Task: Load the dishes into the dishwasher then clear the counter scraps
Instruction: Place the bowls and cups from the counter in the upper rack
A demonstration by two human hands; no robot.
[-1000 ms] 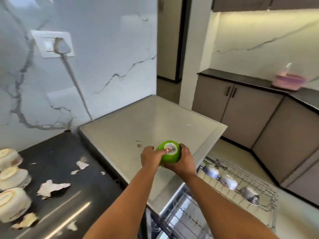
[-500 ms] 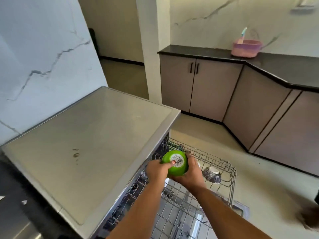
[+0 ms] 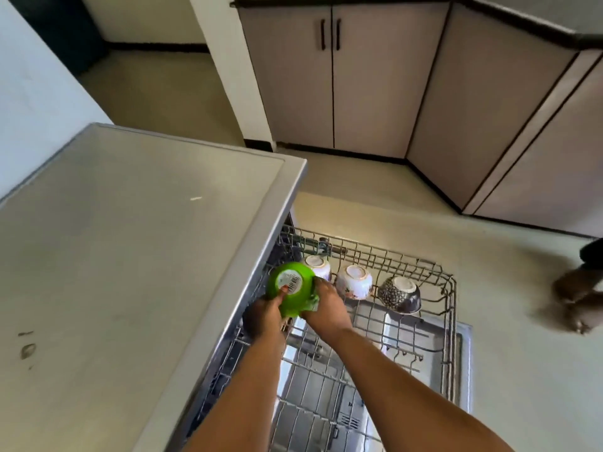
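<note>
Both hands, left [image 3: 265,316] & right [image 3: 327,306], grip the upturned green bowl [image 3: 291,287] w/ fingers curled on its sides, over the pulled-out dishwasher rack [image 3: 448,321], beside the bench [image 3: 137,256] edge, just left of 3 upside-down bowls [image 3: 354,282] in the rack's back row.

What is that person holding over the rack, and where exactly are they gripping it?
A green bowl, turned bottom up, held by both hands: the left hand grips its near-left side and rim, the right hand its right side.
</note>
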